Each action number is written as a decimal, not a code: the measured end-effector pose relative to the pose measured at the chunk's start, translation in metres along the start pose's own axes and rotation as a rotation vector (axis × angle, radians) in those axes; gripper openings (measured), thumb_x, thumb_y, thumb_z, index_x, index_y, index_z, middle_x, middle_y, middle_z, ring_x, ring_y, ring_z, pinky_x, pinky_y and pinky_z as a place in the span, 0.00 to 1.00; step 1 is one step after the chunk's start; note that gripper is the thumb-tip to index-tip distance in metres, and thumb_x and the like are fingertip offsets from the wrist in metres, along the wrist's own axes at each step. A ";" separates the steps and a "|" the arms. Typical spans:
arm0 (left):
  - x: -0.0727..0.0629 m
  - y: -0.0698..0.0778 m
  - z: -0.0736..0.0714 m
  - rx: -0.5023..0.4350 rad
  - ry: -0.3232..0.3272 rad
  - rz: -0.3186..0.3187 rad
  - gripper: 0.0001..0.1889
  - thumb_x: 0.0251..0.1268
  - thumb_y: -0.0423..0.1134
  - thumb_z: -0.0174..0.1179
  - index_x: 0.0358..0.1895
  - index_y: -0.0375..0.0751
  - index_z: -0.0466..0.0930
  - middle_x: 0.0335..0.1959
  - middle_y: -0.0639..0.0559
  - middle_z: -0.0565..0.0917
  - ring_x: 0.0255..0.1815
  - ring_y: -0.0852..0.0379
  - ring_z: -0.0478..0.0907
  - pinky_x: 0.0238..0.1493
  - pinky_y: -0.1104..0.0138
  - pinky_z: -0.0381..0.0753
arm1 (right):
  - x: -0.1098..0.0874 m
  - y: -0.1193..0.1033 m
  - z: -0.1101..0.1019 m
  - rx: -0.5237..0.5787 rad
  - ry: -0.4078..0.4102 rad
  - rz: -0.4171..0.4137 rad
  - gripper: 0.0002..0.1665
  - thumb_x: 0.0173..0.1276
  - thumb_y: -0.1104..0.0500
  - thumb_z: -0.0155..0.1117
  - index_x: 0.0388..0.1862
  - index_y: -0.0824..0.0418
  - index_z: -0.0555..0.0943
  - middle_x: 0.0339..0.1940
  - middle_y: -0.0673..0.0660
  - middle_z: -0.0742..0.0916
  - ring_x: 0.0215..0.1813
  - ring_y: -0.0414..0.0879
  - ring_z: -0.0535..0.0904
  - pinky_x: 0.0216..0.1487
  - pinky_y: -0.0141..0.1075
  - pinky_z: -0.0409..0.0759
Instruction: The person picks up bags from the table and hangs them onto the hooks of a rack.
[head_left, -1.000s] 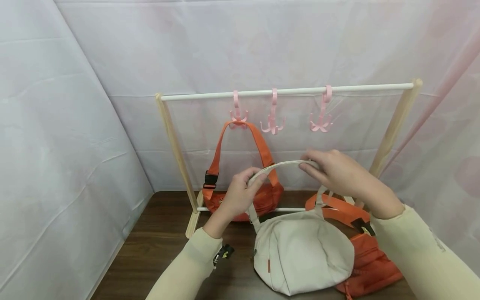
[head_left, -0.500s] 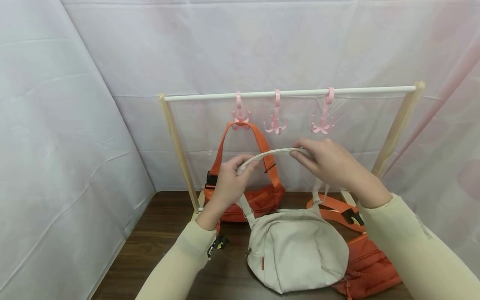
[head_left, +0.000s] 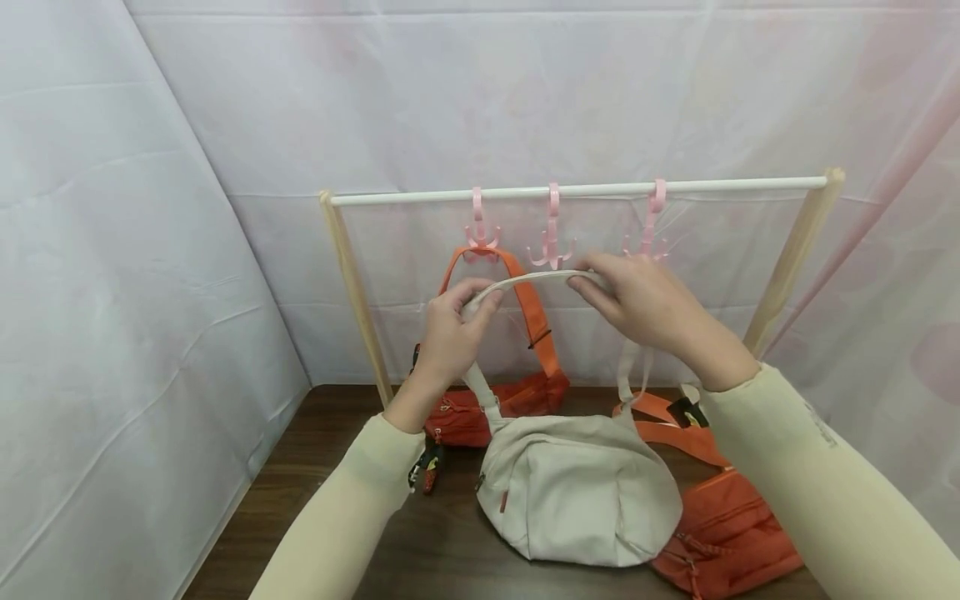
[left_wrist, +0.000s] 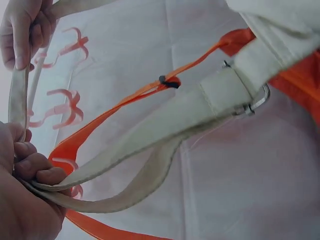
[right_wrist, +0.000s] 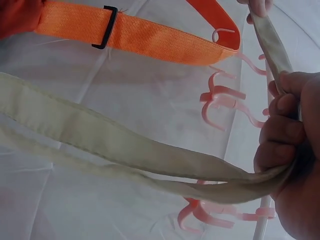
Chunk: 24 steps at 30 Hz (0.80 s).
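A cream shoulder bag point(head_left: 577, 492) hangs by its strap point(head_left: 536, 277) between both hands, in front of a small rack. My left hand point(head_left: 453, 329) grips the strap's left side, fingers curled round it in the left wrist view. My right hand point(head_left: 637, 300) holds the strap's right side, with the fingers wrapped round the doubled webbing point(right_wrist: 200, 162) in the right wrist view. The strap arches between the hands just below the middle pink hook point(head_left: 553, 242). A metal buckle point(left_wrist: 252, 102) joins strap to bag in the left wrist view.
An orange bag point(head_left: 525, 396) hangs from the left pink hook point(head_left: 480, 233). A second orange bag point(head_left: 731, 533) lies on the dark wooden table point(head_left: 285, 492) at right. The right pink hook point(head_left: 656, 208) hangs from the white rail point(head_left: 420, 197), partly behind my right hand.
Both hands have risen and shifted slightly left, lifting the cream bag with its strap toward the middle hook. The orange bag still hangs on the left hook.
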<state>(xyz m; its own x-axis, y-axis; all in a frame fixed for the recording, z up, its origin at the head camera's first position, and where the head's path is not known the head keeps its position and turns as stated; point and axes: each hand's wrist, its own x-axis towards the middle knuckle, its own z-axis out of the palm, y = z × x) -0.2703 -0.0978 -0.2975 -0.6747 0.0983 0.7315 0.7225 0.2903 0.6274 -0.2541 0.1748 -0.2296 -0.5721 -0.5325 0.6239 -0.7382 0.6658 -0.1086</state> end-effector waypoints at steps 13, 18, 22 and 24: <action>0.036 0.003 -0.005 0.090 0.118 0.088 0.07 0.76 0.38 0.67 0.46 0.38 0.90 0.30 0.50 0.86 0.24 0.57 0.73 0.26 0.67 0.71 | 0.026 -0.001 0.001 -0.038 0.057 0.055 0.10 0.85 0.54 0.59 0.51 0.59 0.83 0.18 0.49 0.78 0.18 0.45 0.67 0.24 0.42 0.68; 0.045 0.002 -0.007 0.126 0.121 0.088 0.08 0.77 0.39 0.66 0.46 0.37 0.90 0.35 0.47 0.90 0.25 0.57 0.76 0.28 0.66 0.74 | 0.033 0.000 0.002 -0.038 0.068 0.063 0.11 0.85 0.55 0.59 0.51 0.60 0.84 0.16 0.50 0.75 0.17 0.45 0.65 0.23 0.42 0.66; 0.050 0.002 -0.007 0.129 0.105 0.077 0.09 0.78 0.39 0.64 0.46 0.37 0.89 0.38 0.49 0.92 0.28 0.58 0.80 0.31 0.66 0.77 | 0.037 0.002 0.004 -0.036 0.066 0.090 0.11 0.85 0.55 0.56 0.51 0.60 0.83 0.18 0.51 0.75 0.18 0.46 0.66 0.23 0.42 0.66; 0.052 0.003 -0.006 0.150 0.102 0.072 0.08 0.79 0.39 0.64 0.46 0.37 0.89 0.35 0.50 0.91 0.26 0.58 0.79 0.30 0.66 0.76 | 0.039 0.003 0.006 -0.040 0.078 0.100 0.11 0.85 0.56 0.56 0.50 0.61 0.82 0.18 0.52 0.75 0.18 0.46 0.66 0.23 0.42 0.66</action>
<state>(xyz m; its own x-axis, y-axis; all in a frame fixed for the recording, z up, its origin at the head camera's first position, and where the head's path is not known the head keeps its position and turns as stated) -0.3027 -0.0976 -0.2556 -0.5978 0.0294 0.8011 0.7326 0.4258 0.5311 -0.2804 0.1528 -0.2107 -0.6111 -0.4213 0.6701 -0.6632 0.7347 -0.1428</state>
